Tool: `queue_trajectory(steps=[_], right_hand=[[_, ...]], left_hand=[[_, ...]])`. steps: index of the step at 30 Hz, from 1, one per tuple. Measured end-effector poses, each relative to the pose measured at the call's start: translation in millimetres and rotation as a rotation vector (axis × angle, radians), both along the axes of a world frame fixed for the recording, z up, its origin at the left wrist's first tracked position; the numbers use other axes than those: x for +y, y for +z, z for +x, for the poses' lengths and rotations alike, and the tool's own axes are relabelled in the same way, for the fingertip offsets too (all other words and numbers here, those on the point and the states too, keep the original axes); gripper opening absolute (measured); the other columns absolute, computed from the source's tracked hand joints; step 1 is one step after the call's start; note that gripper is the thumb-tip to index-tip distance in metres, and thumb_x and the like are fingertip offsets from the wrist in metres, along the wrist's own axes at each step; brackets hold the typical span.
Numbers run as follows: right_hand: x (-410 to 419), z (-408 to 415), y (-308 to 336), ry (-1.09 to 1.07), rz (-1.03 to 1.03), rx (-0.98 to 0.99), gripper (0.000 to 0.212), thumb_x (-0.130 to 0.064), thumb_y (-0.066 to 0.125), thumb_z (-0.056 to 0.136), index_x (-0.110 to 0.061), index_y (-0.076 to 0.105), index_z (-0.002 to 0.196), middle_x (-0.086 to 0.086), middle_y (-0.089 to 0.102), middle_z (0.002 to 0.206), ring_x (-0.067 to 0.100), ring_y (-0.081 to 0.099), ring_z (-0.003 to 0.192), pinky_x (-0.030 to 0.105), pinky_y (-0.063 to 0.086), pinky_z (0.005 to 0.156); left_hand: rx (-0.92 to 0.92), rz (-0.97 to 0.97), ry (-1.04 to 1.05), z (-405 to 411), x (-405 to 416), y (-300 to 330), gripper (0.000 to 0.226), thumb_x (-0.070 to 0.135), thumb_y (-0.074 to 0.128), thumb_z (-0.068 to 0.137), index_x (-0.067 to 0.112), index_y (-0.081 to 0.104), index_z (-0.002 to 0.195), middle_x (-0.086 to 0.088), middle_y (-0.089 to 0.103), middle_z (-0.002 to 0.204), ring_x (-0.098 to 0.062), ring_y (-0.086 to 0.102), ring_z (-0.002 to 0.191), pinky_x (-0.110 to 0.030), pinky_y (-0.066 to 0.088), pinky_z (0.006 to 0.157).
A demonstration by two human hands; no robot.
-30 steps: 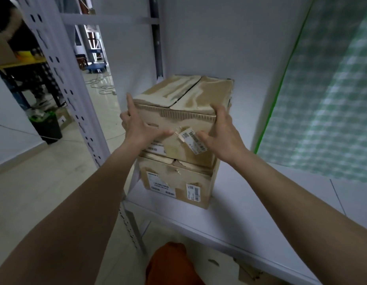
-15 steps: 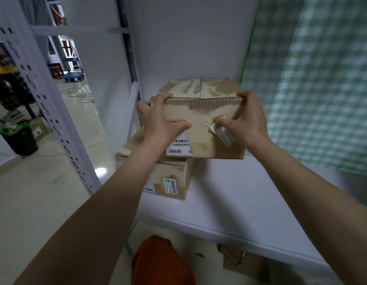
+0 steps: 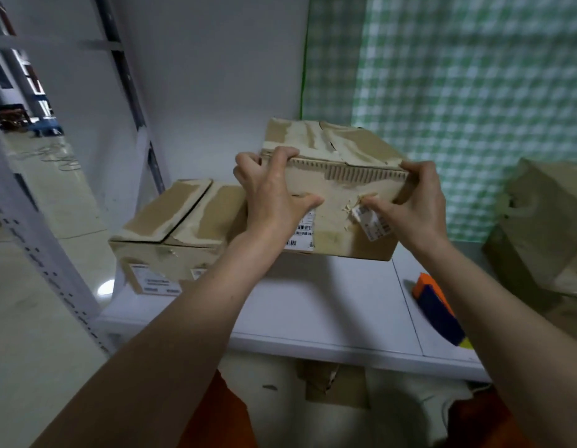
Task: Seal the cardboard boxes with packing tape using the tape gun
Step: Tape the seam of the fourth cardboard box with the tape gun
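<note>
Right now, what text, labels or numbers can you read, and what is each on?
None reads clearly.
White barcode label on the held box: too blurred.
Peeling tag by the right hand: barcode only, blurred.
Labels on the shelf box: blurred.

Your left hand point(image 3: 274, 195) and right hand point(image 3: 416, 205) gripped the box point(image 3: 338, 192) at its two front corners and held it clear above the shelf point(image 3: 313, 305). A second box point(image 3: 174, 234) sat on the shelf just left of the held one. A third box point(image 3: 545, 221) stood well to its right, with the tape gun point(image 3: 437, 305) below and right of it.
</note>
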State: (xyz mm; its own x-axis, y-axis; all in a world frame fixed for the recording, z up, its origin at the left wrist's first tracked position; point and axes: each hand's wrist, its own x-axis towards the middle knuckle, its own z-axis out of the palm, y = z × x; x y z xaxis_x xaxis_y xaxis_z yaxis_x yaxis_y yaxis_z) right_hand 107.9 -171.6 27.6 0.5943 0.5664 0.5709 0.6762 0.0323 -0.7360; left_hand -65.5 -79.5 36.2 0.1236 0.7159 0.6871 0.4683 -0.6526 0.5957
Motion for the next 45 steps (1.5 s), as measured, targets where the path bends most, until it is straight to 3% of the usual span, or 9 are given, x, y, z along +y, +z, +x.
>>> queue_trajectory(steps=[8,15,20,22,25,31,37,40,45], right_hand=[[-45,23,-70,0.006,-0.161,0.060,0.072,-0.026,0.087,0.061,-0.015,0.047,0.120,0.005,0.051,0.124,0.017,0.052,0.111,0.038,0.047,0.095],[-64,31,-111,0.072,-0.365,0.023,0.067,-0.012,0.088,0.062,-0.009,0.046,0.114,0.007,0.043,0.117,0.014,0.047,0.100,0.023,0.042,0.084],[-64,43,-118,0.123,-0.560,-0.057,0.059,-0.001,0.074,0.074,-0.009,0.048,0.126,0.015,0.039,0.133,0.029,0.045,0.120,0.031,0.039,0.101],[-58,45,-111,0.044,-0.656,-0.116,0.055,-0.006,0.064,0.080,-0.015,0.049,0.132,0.016,0.034,0.143,0.033,0.033,0.132,0.039,0.031,0.107],[-51,33,-97,-0.088,-0.716,-0.152,0.042,-0.019,0.052,0.091,-0.016,0.049,0.133,0.015,0.025,0.152,0.034,0.019,0.140,0.047,0.022,0.111],[-35,-17,-96,0.019,-0.760,-0.413,0.051,-0.052,0.036,0.096,-0.021,0.047,0.134,0.011,0.025,0.153,0.033,0.014,0.143,0.057,0.009,0.114],[-5,-29,-106,0.078,-0.843,-0.497,0.071,-0.072,0.016,0.087,-0.025,0.045,0.131,0.011,0.035,0.148,0.033,0.022,0.140,0.059,0.010,0.112],[1,-25,-114,0.053,-0.803,-0.597,0.079,-0.069,0.004,0.083,-0.021,0.049,0.127,0.013,0.044,0.141,0.032,0.032,0.136,0.057,0.019,0.108],[3,-11,-119,0.111,-0.757,-0.649,0.070,-0.057,0.009,0.088,-0.018,0.049,0.129,0.010,0.045,0.143,0.027,0.036,0.136,0.051,0.022,0.109]], left_hand=[[0.083,-0.183,-0.017,19,-50,-74,0.073,0.032,0.091,0.056,0.028,0.057,0.121,-0.008,0.025,0.121,-0.023,0.028,0.113,-0.021,0.033,0.100],[0.238,-0.293,-0.025,5,-91,-142,0.070,0.035,0.084,0.069,0.027,0.048,0.129,-0.003,0.024,0.117,-0.019,0.028,0.113,-0.024,0.034,0.099],[0.327,-0.319,-0.091,-5,-89,-148,0.055,0.053,0.055,0.089,0.025,0.045,0.135,0.001,0.029,0.112,-0.015,0.039,0.108,-0.025,0.038,0.092],[0.294,-0.317,-0.045,-10,-74,-141,0.050,0.055,0.038,0.094,0.023,0.050,0.130,0.000,0.042,0.113,-0.017,0.049,0.103,-0.034,0.046,0.090],[0.321,-0.258,0.001,-13,-42,-127,0.047,0.048,0.035,0.097,0.017,0.054,0.127,-0.006,0.047,0.121,-0.022,0.043,0.114,-0.041,0.041,0.096],[0.733,-0.375,-0.145,4,13,-107,0.057,0.056,0.033,0.097,0.030,0.031,0.148,-0.005,0.008,0.160,-0.023,0.000,0.147,-0.046,0.008,0.118],[0.956,-0.416,-0.202,23,50,-109,0.066,0.062,0.024,0.096,0.027,0.019,0.152,-0.006,0.006,0.161,-0.023,0.001,0.148,-0.042,0.006,0.119],[1.024,-0.409,-0.187,33,69,-106,0.068,0.062,0.024,0.096,0.025,0.017,0.153,-0.008,0.008,0.161,-0.025,0.003,0.148,-0.043,0.007,0.119],[1.108,-0.437,-0.156,58,101,-98,0.073,0.068,0.025,0.092,0.030,0.013,0.153,-0.008,0.004,0.161,-0.027,0.002,0.148,-0.043,0.005,0.119]])
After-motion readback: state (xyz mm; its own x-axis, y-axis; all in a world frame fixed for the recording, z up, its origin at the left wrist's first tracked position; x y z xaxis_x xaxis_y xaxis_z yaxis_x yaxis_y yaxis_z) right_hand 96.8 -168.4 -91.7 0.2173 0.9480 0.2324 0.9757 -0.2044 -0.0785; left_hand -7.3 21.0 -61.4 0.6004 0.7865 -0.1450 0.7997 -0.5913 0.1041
